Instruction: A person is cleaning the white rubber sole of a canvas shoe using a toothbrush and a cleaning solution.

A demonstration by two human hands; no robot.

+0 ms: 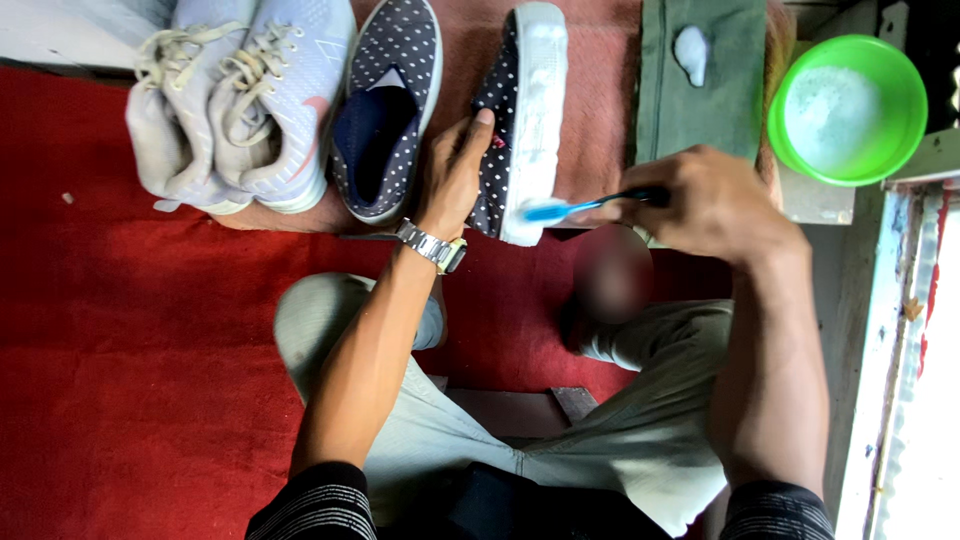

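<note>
My left hand (pixel 455 170) grips a dark blue polka-dot slip-on shoe (pixel 525 110) that is tipped on its side, white sole facing right. My right hand (pixel 715 205) holds a blue toothbrush (pixel 580 208) whose bristle end touches the heel end of that white sole. The matching polka-dot shoe (pixel 385 105) lies upright just left of my left hand. A metal wristwatch (pixel 435 247) is on my left wrist.
A pair of pale lavender laced sneakers (pixel 240 100) sits at the upper left on the red carpet (pixel 120 350). A green bowl of soapy water (pixel 848 108) stands at the upper right beside a green cloth (pixel 700 90) with foam. My knees are below.
</note>
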